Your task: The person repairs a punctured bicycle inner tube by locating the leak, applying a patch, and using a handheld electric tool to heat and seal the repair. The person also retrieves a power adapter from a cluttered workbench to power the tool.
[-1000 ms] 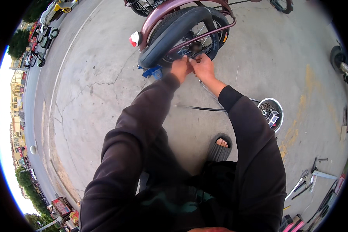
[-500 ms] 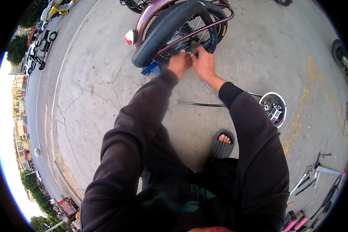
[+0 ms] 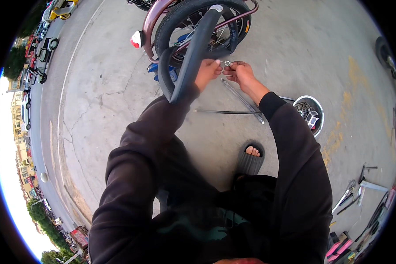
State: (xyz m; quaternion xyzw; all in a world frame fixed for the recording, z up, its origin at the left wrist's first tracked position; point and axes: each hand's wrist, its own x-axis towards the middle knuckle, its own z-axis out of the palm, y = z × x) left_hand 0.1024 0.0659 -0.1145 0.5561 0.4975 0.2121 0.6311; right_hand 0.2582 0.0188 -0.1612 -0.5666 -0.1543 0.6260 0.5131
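My left hand (image 3: 209,72) has thumb and fingers closed on the valve of a black inner tube (image 3: 190,61), which loops down over my left wrist from the small rear wheel (image 3: 166,35) of a maroon bicycle (image 3: 151,20). Just right of it, my right hand (image 3: 242,75) pinches a small silver ring-like fitting (image 3: 227,63) at the valve's tip. Behind my left hand, a blue metal object (image 3: 169,75) rests under the wheel.
Metal rods (image 3: 246,100) lie below my hands, with a steel bowl of small parts (image 3: 318,110) at their right. Scattered tools (image 3: 372,185) lie at lower right. A dark wheel (image 3: 383,52) stands at the right edge. Parked scooters (image 3: 45,55) line the road at left.
The inner tube has come partly off the wheel and now hangs toward me over my left wrist. My right hand has shifted rightward, and the silver fitting shows more clearly.
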